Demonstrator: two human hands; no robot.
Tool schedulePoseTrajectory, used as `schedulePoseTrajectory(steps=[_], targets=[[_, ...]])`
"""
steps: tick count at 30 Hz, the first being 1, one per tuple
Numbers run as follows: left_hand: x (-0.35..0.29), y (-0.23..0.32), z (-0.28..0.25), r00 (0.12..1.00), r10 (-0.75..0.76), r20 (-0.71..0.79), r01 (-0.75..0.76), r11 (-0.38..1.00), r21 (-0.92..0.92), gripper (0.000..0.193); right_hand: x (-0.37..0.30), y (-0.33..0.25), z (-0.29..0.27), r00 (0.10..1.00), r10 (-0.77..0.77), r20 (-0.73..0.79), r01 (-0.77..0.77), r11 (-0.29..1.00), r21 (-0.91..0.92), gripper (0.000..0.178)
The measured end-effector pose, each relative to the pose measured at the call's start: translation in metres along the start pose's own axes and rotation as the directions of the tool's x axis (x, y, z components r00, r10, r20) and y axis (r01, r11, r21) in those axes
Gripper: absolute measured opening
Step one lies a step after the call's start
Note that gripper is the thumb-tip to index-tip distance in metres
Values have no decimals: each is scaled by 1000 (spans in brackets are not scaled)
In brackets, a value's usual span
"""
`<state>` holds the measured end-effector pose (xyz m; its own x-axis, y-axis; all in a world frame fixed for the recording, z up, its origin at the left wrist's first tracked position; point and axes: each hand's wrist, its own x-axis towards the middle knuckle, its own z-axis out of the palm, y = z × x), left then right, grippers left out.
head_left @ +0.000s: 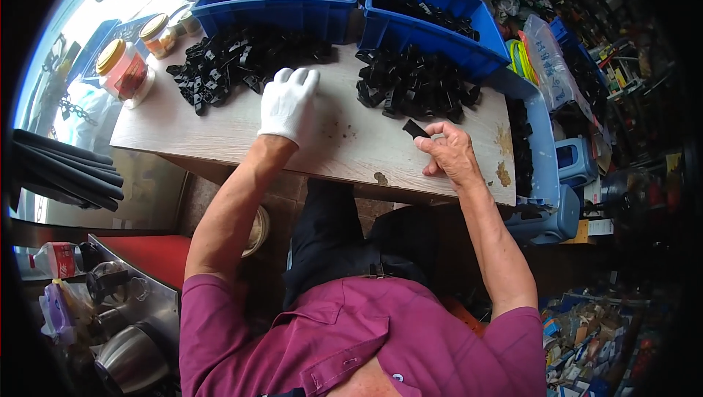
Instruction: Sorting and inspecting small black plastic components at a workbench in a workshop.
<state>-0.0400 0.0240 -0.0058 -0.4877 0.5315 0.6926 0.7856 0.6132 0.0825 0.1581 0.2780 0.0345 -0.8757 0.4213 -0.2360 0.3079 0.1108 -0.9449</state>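
Note:
My left hand wears a white glove and lies over the table at the near right edge of a pile of small black plastic parts. Its fingers are a little apart and bent downward; the thumb is hidden and no part shows in it. Bare, my right hand pinches one small black plastic part between thumb and fingers, just above the table. Beyond that hand sits a second pile of black plastic parts.
Two blue bins holding black parts stand along the far side of the pale wooden table. Lidded jars are at its left end. A light blue crate adjoins the right edge. A metal kettle stands lower left.

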Motion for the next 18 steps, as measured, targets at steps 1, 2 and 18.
schedulePoseTrajectory(steps=[1, 2, 18], targets=[[-3, -8, 6, 999, 14, 32, -15, 999, 38, 31, 0, 7, -13, 1000, 2, -14, -1, 996, 85, 36], [-2, -11, 8, 997, 27, 68, -32, 997, 75, 29, -2, 11, -25, 996, 12, -93, 1, 990, 139, 36], [-2, 4, 3, 976, -134, 171, 163, 972, -170, 12, 19, 21, -96, 835, 97, -541, -49, 993, 104, 29]])
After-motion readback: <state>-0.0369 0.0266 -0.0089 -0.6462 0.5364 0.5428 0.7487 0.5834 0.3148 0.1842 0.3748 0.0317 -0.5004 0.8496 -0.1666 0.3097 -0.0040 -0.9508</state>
